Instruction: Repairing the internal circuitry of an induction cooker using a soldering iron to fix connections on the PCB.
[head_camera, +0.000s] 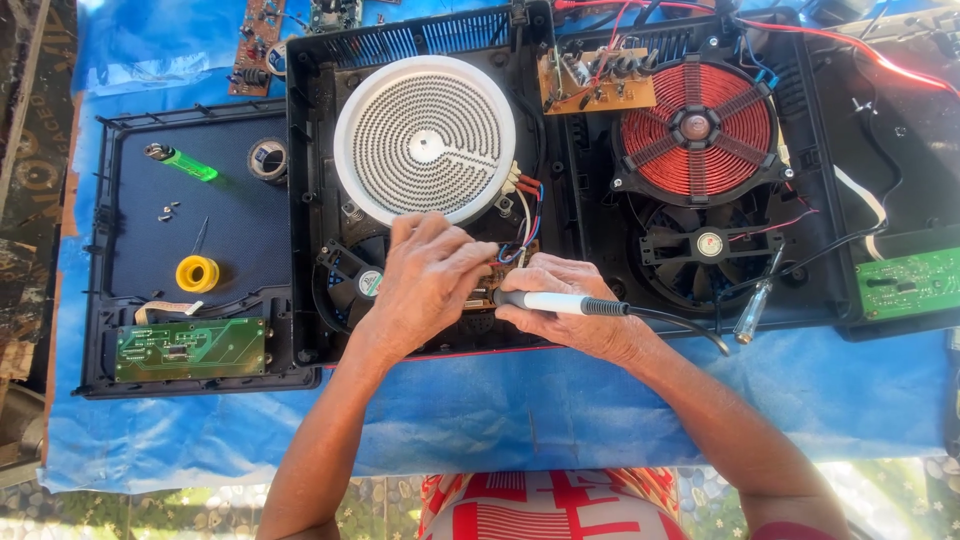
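The right hand (575, 315) has a closed grip on a soldering iron (560, 302), held like a pen so its tip reaches the small circuit board (497, 275) just below the white round heater (425, 138). The left hand (425, 280) presses flat on this board, holding nothing, probably to steady it.

Two bare forearms extend from the lower frame edge; no sleeves, gloves, rings or wrist items are visible. Left hand (425, 280) and right hand (570, 305) show prominent knuckles and creased, veined backs. A red garment (550, 505) with white stripe pattern covers the lap. A red sleeve edge (790, 532) appears at the right upper arm.
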